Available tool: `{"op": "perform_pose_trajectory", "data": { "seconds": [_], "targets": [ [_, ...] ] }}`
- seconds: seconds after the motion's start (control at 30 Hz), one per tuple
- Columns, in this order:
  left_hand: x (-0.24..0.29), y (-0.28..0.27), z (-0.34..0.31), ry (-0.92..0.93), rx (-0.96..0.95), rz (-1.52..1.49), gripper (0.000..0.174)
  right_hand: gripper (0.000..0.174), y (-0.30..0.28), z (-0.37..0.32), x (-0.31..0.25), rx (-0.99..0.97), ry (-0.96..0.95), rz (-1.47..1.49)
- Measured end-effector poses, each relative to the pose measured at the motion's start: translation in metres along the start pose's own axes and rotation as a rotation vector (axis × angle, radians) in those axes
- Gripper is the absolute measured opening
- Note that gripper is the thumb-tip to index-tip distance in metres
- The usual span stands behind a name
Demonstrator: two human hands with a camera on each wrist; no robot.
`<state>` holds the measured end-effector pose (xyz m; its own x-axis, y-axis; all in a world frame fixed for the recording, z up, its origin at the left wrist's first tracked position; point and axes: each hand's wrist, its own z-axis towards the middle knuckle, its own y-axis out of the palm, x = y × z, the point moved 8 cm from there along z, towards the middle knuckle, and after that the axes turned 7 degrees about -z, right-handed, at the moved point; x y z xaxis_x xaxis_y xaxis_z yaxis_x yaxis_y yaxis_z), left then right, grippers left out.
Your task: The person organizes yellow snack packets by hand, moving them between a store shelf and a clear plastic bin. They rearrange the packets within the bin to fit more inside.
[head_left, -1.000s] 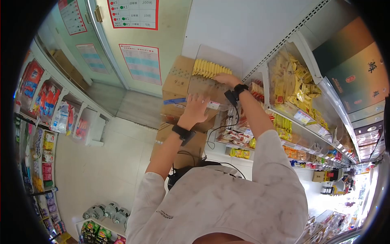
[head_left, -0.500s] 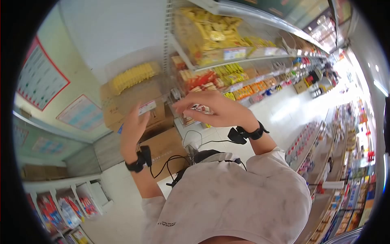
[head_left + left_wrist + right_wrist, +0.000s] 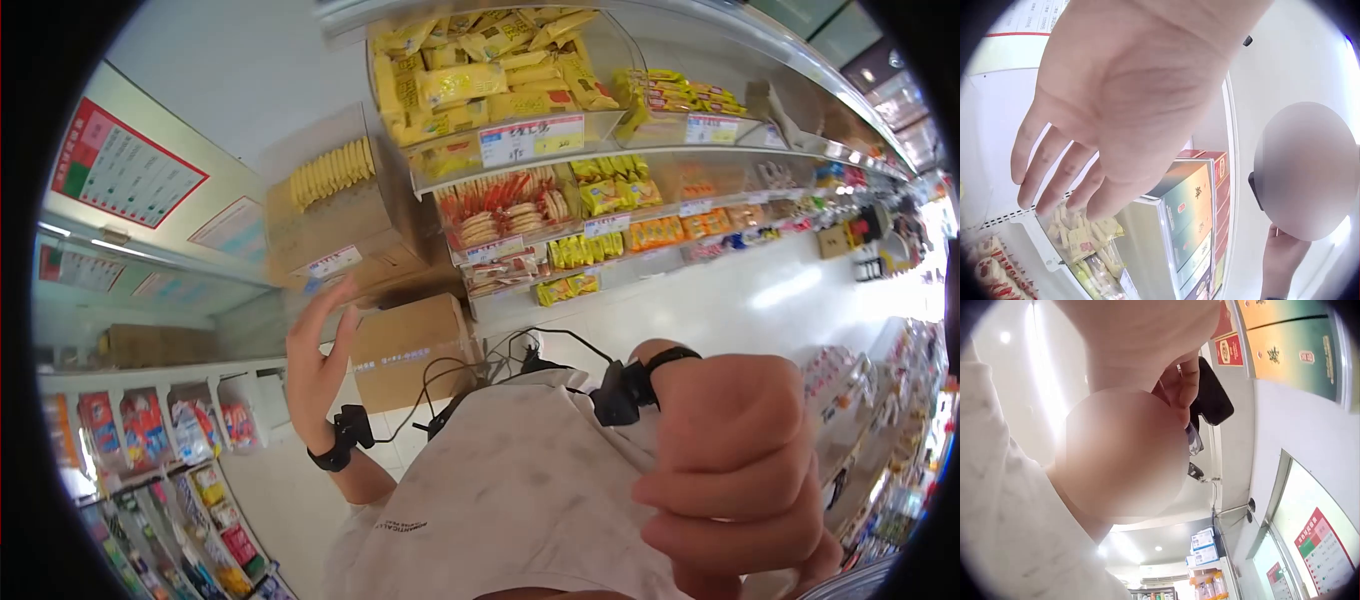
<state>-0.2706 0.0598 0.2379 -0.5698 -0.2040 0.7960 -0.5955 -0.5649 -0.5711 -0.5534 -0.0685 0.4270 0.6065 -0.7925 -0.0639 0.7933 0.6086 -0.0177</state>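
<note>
My left hand [image 3: 318,360] hangs in the air with its fingers loosely extended, near the front of a clear bin with a price label [image 3: 333,261]. Inside that bin stands a row of yellow packets [image 3: 333,174]. The left wrist view shows the bare palm [image 3: 1141,94], holding nothing. Raised close to the head camera, my right hand [image 3: 735,470] has curled fingers. In the right wrist view its fingers [image 3: 1189,384] are up by the blurred face, close to glasses [image 3: 1194,440] and a black device [image 3: 1216,394]. Nothing shows in its grip.
Shelves at the right carry a bin of yellow snack packs [image 3: 480,80], red-striped packs [image 3: 505,205] and orange packs [image 3: 655,232]. A cardboard box [image 3: 410,345] stands below the clear bin. Cables [image 3: 450,370] hang at the waist. White side shelves [image 3: 170,425] hold bagged goods.
My right hand has left the yellow packets in the clear bin and risen to the face. The left hand has come off the bin's front. The view has swung right, toward the shelves.
</note>
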Motion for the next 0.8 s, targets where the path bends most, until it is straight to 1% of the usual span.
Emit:
{"op": "perform_pose_trajectory", "data": {
  "seconds": [0.03,0.13,0.17,0.23,0.33,0.43,0.47,0.6,0.67,0.7,0.77,0.8],
  "targets": [
    [0.001,0.007,0.001,-0.023,0.014,0.014,0.031,0.016,-0.016,-0.005,0.009,-0.052,-0.147,0.070],
    [0.004,0.024,0.003,-0.112,0.036,0.047,0.030,0.016,-0.050,-0.014,0.030,0.106,-0.084,0.180],
    [0.005,0.028,0.002,-0.145,0.046,0.057,0.030,0.016,-0.057,-0.016,0.034,0.086,-0.048,0.193],
    [0.008,0.035,0.001,-0.147,0.053,0.090,0.029,0.016,-0.069,-0.017,0.042,0.041,0.002,0.226],
    [0.014,0.040,-0.002,-0.119,0.063,0.090,0.028,0.024,-0.070,-0.013,0.042,0.059,-0.026,0.202],
    [0.021,0.046,-0.002,-0.061,0.049,0.069,0.028,0.058,-0.070,-0.026,0.029,-0.076,0.084,0.215],
    [0.025,0.044,0.001,-0.024,0.054,0.065,0.028,0.050,-0.070,-0.029,0.027,-0.041,0.062,0.281],
    [0.028,0.043,-0.003,-0.025,0.067,0.052,0.029,0.019,-0.056,-0.023,0.031,0.047,-0.003,0.531],
    [0.031,0.042,-0.005,0.005,0.058,0.035,0.029,0.013,-0.047,-0.022,0.030,0.009,0.086,0.416],
    [0.029,0.042,-0.005,0.009,0.050,0.032,0.029,0.015,-0.041,-0.021,0.032,-0.049,0.183,0.236],
    [0.024,0.044,-0.008,0.012,0.002,0.023,0.029,0.015,-0.034,-0.020,0.028,-0.102,0.317,0.024],
    [0.026,0.046,-0.009,0.010,-0.010,0.029,0.029,0.014,-0.024,-0.012,0.023,-0.103,0.349,-0.002]
  ]
}}
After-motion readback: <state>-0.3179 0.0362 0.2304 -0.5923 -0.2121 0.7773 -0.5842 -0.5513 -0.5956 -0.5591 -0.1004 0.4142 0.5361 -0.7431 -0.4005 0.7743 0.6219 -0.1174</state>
